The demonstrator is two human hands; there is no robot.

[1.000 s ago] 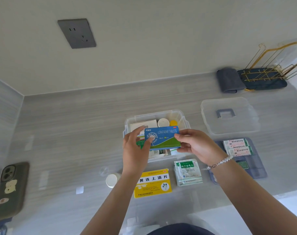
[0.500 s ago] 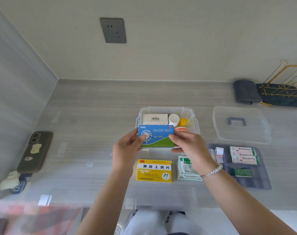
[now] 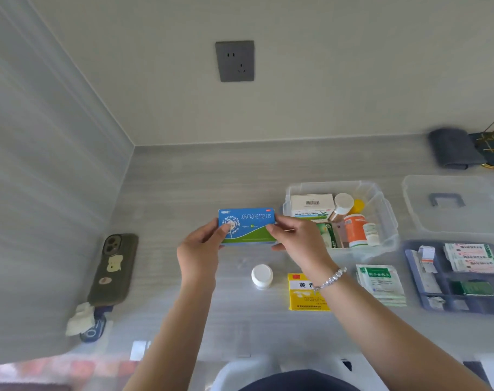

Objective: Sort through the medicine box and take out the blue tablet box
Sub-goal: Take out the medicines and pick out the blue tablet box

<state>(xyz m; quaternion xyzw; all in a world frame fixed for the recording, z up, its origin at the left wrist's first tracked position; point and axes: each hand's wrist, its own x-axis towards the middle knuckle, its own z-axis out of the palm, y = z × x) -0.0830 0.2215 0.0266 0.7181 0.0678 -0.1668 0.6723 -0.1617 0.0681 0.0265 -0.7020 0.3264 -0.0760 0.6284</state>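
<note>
The blue tablet box (image 3: 247, 224), blue and green with white lettering, is held above the grey counter, left of the clear medicine box (image 3: 384, 221). My left hand (image 3: 202, 251) grips its left end and my right hand (image 3: 298, 241) grips its right end. The medicine box stands open and holds a white carton, a white-capped bottle, an orange bottle and some sachets.
A small white bottle (image 3: 262, 276), a yellow packet (image 3: 303, 294) and green sachets (image 3: 381, 283) lie on the counter below my hands. The clear lid (image 3: 451, 207) and a grey tray (image 3: 426, 297) of plasters sit at the right. A phone (image 3: 114, 268) lies at the left by the wall.
Both hands have carried the blue tablet box leftward, from over the medicine box to the open counter beside it. The view has swung to the left as well.
</note>
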